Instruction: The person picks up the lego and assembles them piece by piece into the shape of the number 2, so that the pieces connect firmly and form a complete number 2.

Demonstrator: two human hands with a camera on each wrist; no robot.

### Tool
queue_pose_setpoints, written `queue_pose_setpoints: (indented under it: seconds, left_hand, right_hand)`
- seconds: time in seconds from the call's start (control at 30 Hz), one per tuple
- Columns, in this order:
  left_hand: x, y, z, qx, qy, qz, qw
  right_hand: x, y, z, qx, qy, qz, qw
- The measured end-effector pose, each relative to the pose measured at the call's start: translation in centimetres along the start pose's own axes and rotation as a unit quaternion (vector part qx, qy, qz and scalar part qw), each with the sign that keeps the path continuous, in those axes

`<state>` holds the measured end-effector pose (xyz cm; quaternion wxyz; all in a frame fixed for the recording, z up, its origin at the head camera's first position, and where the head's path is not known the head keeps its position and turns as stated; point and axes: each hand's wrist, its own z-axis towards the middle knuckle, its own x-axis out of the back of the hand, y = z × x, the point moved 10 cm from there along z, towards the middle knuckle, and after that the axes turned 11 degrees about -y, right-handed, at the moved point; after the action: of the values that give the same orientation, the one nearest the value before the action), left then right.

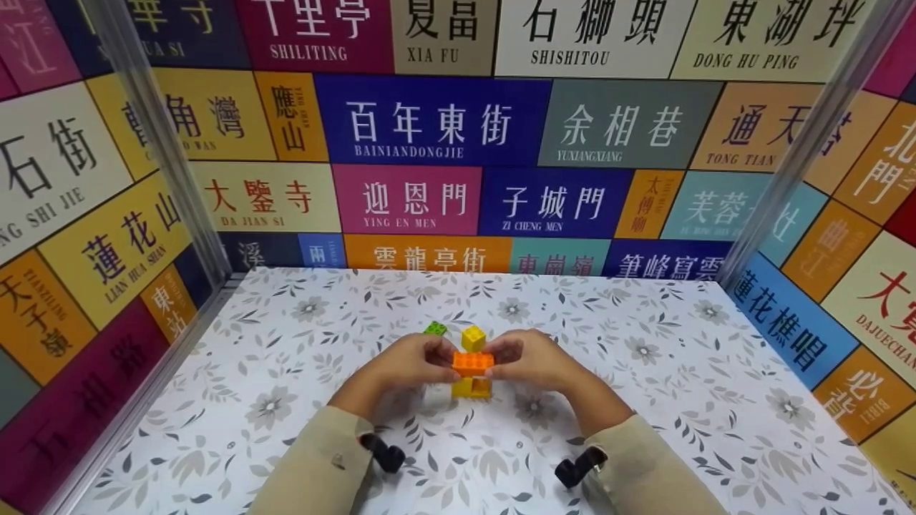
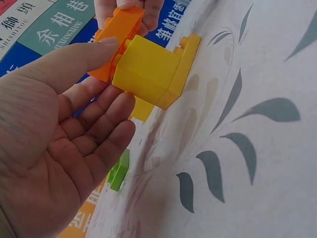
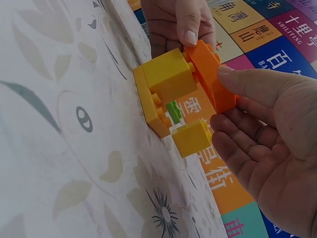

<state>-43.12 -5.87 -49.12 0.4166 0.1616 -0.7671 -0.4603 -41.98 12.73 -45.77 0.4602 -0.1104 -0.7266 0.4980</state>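
Both hands pinch an orange brick [image 1: 473, 363] between thumb and fingers, one at each end. My left hand [image 1: 411, 361] has the left end and my right hand [image 1: 537, 363] the right end. Beneath it, a yellow block [image 2: 147, 68] stands on one end of a flat yellow brick [image 3: 149, 106] lying on the table. In the right wrist view, studs show between the orange brick and the yellow block, so the two are not fully pressed together. A separate yellow brick [image 1: 473, 337] sits just behind the hands.
A small green brick [image 1: 434, 327] lies behind my left hand. The table [image 1: 501, 458] has a white leaf-and-flower covering. Colourful panels with lettering [image 1: 429, 121] stand at the back and both sides, with clear posts at the corners.
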Motion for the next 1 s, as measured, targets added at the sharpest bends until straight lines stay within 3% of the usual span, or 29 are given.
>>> queue_pose_setpoints:
  seconds: [0.33,0.63,1.0]
  left_hand:
    - [0.3,0.3,-0.4,-0.003,0.011,-0.018,0.9998]
    - [0.5,1.1,-0.5,-0.041,0.019,-0.002,0.9990]
    - [0.4,0.6,-0.3,-0.020,0.016,-0.012,0.9996]
  right_hand:
    - [0.0,0.3,0.1,-0.005,-0.001,0.003,1.0000]
    - [-0.1,0.5,0.1,-0.009,-0.006,0.005,0.9999]
    - [-0.2,0.7,0.1,-0.018,-0.003,-0.002,0.9998]
